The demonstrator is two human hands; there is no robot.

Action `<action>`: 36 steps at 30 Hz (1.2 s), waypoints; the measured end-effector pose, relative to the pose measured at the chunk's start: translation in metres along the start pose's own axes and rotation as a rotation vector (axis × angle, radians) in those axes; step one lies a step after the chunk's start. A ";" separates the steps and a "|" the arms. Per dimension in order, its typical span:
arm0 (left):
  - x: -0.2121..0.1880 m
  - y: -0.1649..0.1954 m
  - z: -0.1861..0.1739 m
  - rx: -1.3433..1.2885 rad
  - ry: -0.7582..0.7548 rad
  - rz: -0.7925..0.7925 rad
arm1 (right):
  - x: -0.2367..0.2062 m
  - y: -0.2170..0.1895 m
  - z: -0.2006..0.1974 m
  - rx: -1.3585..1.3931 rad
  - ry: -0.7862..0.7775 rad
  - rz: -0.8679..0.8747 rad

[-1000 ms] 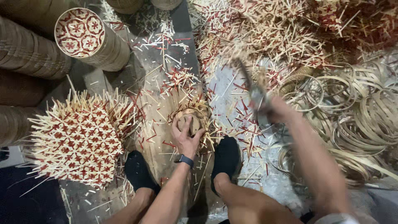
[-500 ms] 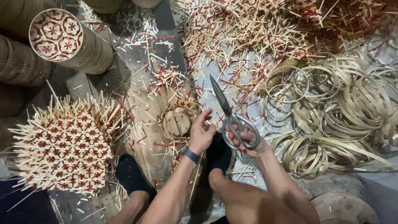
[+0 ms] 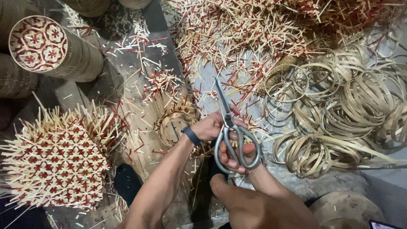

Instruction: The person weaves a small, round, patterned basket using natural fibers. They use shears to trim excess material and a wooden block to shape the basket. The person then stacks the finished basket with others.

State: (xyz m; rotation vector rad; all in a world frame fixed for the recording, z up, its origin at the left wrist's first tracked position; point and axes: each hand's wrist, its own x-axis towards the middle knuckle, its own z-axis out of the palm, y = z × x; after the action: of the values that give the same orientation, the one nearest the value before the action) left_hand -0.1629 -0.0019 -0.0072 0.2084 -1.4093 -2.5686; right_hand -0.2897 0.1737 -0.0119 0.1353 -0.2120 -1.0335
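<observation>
Many cut red and pale strips cover the floor beyond both hands, dropped where trimmed. Bamboo hoops are piled right of the right hand, within reach. An untrimmed woven panel lies left of the left hand. Right hand is closed through the scissors handles, blades pointing away. Left hand steadies the pivot; grip unclear.

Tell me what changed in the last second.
The right hand brought the scissors in from the right to the middle, blades pointing away. The left hand came off the small woven ring and moved to the scissors' pivot. The woven mat and loose hoops did not move.
</observation>
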 end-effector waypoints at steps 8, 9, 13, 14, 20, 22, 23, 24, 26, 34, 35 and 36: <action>-0.006 0.003 0.003 0.107 -0.136 -0.197 | 0.015 0.012 0.017 -0.136 -0.088 0.111; -0.006 0.000 0.001 0.114 -0.175 -0.126 | 0.017 0.015 0.022 -0.148 -0.103 0.140; 0.003 -0.007 0.000 0.194 -0.180 -0.147 | 0.029 0.035 0.047 -0.178 -0.251 0.056; 0.006 -0.006 0.000 0.220 -0.143 -0.229 | 0.023 0.032 0.059 -0.268 -0.067 0.126; 0.044 0.062 -0.054 0.644 0.689 0.124 | 0.004 0.010 0.085 -0.675 0.064 0.161; 0.040 0.088 -0.080 0.745 0.844 0.376 | -0.009 0.008 0.087 -0.786 0.293 -0.045; 0.034 0.097 -0.089 0.787 0.993 0.379 | -0.010 0.000 0.081 -1.007 0.571 -0.008; 0.019 0.102 -0.093 0.891 1.147 0.296 | -0.008 -0.007 0.072 -1.221 0.852 0.027; -0.024 0.098 -0.088 1.025 1.300 0.166 | -0.005 -0.024 0.052 -1.581 1.142 0.235; -0.112 -0.021 0.016 1.019 1.431 -0.383 | 0.023 -0.059 -0.001 -2.509 0.975 0.438; -0.108 -0.033 0.014 1.041 1.471 -0.312 | 0.032 -0.059 -0.005 -2.577 0.943 0.460; -0.102 -0.044 0.009 1.066 1.507 -0.241 | 0.041 -0.059 -0.010 -2.643 0.911 0.479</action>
State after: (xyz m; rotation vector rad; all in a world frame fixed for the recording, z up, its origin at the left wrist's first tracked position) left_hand -0.0707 0.0531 -0.0369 1.9168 -1.6660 -0.7223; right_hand -0.3159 0.1085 -0.0289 -1.7066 1.8572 -0.0096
